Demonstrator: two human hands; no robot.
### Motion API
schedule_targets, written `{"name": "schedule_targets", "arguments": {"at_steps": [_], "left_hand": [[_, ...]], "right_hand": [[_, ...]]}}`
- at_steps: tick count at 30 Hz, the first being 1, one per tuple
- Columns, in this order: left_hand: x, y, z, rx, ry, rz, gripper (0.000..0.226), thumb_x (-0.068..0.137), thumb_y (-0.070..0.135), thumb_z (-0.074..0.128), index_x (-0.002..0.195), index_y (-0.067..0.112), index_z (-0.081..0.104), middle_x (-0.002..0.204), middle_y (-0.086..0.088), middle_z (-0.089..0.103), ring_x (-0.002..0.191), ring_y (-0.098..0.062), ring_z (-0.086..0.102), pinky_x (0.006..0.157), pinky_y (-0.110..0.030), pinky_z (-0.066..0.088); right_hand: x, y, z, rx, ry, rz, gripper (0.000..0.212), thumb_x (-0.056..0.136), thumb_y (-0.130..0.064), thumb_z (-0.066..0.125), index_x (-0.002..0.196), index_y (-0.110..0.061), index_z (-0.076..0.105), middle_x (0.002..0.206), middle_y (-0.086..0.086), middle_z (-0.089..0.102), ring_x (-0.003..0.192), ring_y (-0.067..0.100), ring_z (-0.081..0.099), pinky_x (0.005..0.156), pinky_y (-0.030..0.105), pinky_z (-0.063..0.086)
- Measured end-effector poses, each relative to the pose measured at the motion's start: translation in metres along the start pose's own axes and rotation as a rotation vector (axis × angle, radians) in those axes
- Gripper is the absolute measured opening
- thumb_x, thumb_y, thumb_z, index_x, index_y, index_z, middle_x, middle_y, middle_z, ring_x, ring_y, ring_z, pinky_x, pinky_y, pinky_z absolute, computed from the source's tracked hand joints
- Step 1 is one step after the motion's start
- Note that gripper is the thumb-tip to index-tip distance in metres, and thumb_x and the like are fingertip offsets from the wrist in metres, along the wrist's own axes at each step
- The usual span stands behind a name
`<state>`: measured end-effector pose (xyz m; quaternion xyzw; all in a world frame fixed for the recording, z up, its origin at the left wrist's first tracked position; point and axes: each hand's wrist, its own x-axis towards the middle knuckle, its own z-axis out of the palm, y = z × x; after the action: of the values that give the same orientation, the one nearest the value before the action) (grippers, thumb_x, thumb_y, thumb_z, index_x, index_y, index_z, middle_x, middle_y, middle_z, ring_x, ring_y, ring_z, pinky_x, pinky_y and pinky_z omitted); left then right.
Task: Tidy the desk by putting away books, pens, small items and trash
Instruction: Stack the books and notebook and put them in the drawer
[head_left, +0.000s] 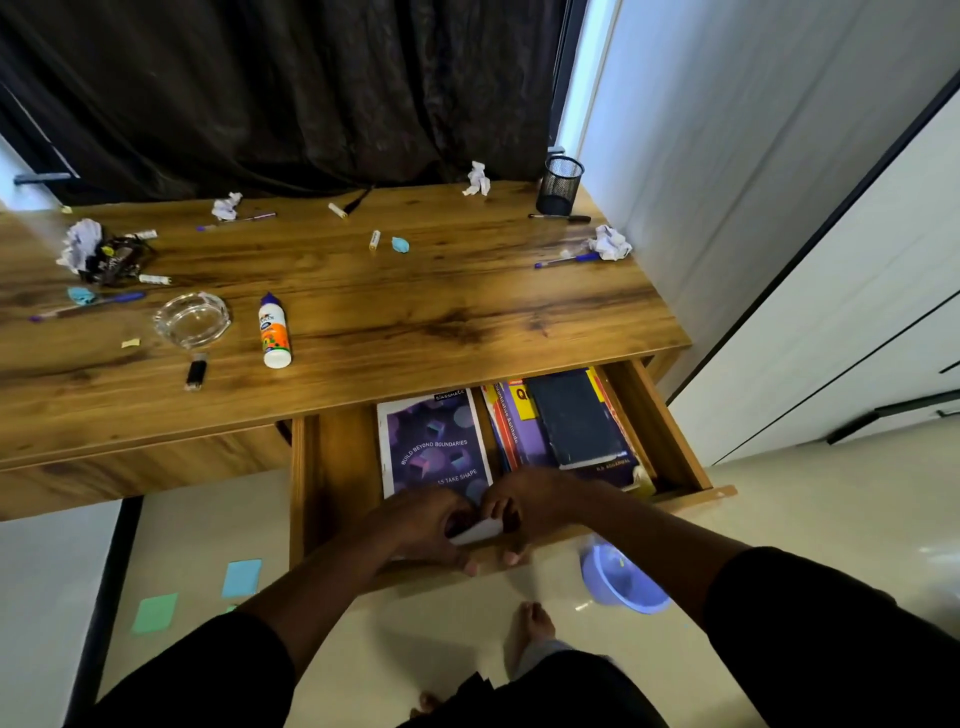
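Head view: both hands meet over front edge of open wooden drawer (332, 467). Small white flat object (478, 531) sits between them, pinched by curled fingers of left hand (423, 527) and right hand (530, 501); what it is, cannot tell. Purple-covered notebook (434, 441) lies in drawer just beyond fingers, beside stacked books (571, 421). Wooden worktop (415, 312) carries white glue bottle (274, 332), crumpled paper.

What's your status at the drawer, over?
Left hand and right hand both grip a small white item over the open drawer. Books inside. Pens, crumpled paper on desk.
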<state>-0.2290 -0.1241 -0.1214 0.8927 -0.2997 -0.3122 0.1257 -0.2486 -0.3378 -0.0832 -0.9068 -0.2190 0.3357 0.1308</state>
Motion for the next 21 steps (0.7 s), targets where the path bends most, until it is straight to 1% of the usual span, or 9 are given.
{"name": "schedule_targets", "arguments": {"at_steps": [2,4,6,9,11,13,16,18,21], "left_hand": [[0.000,-0.002,-0.009,0.095,0.114,0.031,0.085,0.061,0.083,0.070,0.132,0.040,0.056,0.133,0.012,0.059,0.118,-0.015,0.056,0.096,-0.037,0.053],[0.001,-0.005,-0.018,0.175,0.219,0.070,0.091,0.064,0.080,0.070,0.141,0.038,0.049,0.147,0.009,0.047,0.135,-0.019,0.042,0.104,-0.039,0.047],[0.004,-0.010,-0.028,0.321,0.359,0.082,0.103,0.060,0.087,0.066,0.145,0.034,0.044,0.150,0.004,0.043,0.138,-0.024,0.037,0.105,-0.043,0.045],[0.012,-0.011,-0.041,0.486,0.466,0.049,0.125,0.055,0.093,0.063,0.154,0.023,0.033,0.151,-0.008,0.039,0.137,-0.032,0.038,0.109,-0.051,0.039],[0.019,-0.014,-0.049,0.520,0.470,-0.012,0.137,0.055,0.094,0.062,0.160,0.016,0.022,0.160,-0.012,0.028,0.146,-0.035,0.028,0.118,-0.057,0.026],[0.028,-0.021,-0.058,0.516,0.436,-0.097,0.147,0.055,0.096,0.058,0.163,0.012,0.006,0.168,-0.015,0.012,0.154,-0.037,0.012,0.122,-0.061,0.013],[0.043,-0.030,-0.074,0.500,0.340,-0.203,0.154,0.054,0.100,0.051,0.161,0.009,-0.012,0.169,-0.017,-0.012,0.156,-0.036,-0.011,0.124,-0.058,0.000],[0.052,-0.033,-0.084,0.480,0.310,-0.248,0.155,0.054,0.100,0.053,0.160,0.010,-0.016,0.168,-0.017,-0.019,0.155,-0.034,-0.018,0.125,-0.055,-0.003],[0.061,-0.034,-0.097,0.424,0.281,-0.283,0.151,0.056,0.095,0.060,0.162,0.014,-0.012,0.169,-0.013,-0.016,0.157,-0.030,-0.013,0.128,-0.048,0.001]], "right_hand": [[0.002,0.001,-0.006,-0.058,0.087,0.038,0.066,0.072,-0.044,0.088,0.130,-0.031,0.061,0.126,-0.002,0.066,0.112,0.018,0.061,0.082,0.025,0.043],[0.006,0.006,-0.011,-0.064,0.181,0.056,0.072,0.073,-0.049,0.086,0.136,-0.033,0.055,0.134,0.000,0.059,0.122,0.022,0.055,0.094,0.034,0.047],[0.011,0.015,-0.016,-0.156,0.309,0.049,0.084,0.070,-0.061,0.081,0.142,-0.035,0.045,0.142,0.001,0.049,0.132,0.024,0.042,0.106,0.043,0.041],[0.019,0.025,-0.028,-0.316,0.456,0.093,0.109,0.059,-0.080,0.074,0.149,-0.035,0.033,0.146,0.005,0.038,0.134,0.028,0.034,0.106,0.047,0.036],[0.027,0.029,-0.039,-0.340,0.492,0.098,0.121,0.054,-0.085,0.071,0.153,-0.033,0.026,0.153,0.007,0.031,0.139,0.031,0.030,0.111,0.050,0.035],[0.038,0.035,-0.051,-0.343,0.481,0.102,0.131,0.051,-0.088,0.070,0.157,-0.030,0.019,0.160,0.008,0.024,0.147,0.033,0.021,0.119,0.054,0.027],[0.057,0.044,-0.069,-0.363,0.438,0.103,0.137,0.050,-0.088,0.071,0.159,-0.027,0.015,0.165,0.011,0.017,0.152,0.035,0.013,0.123,0.056,0.018],[0.069,0.051,-0.079,-0.365,0.418,0.087,0.139,0.048,-0.089,0.070,0.158,-0.027,0.012,0.166,0.011,0.013,0.153,0.036,0.012,0.122,0.057,0.017],[0.081,0.059,-0.093,-0.403,0.410,0.059,0.139,0.049,-0.092,0.067,0.158,-0.024,0.013,0.168,0.011,0.009,0.153,0.036,0.013,0.121,0.056,0.020]]}}
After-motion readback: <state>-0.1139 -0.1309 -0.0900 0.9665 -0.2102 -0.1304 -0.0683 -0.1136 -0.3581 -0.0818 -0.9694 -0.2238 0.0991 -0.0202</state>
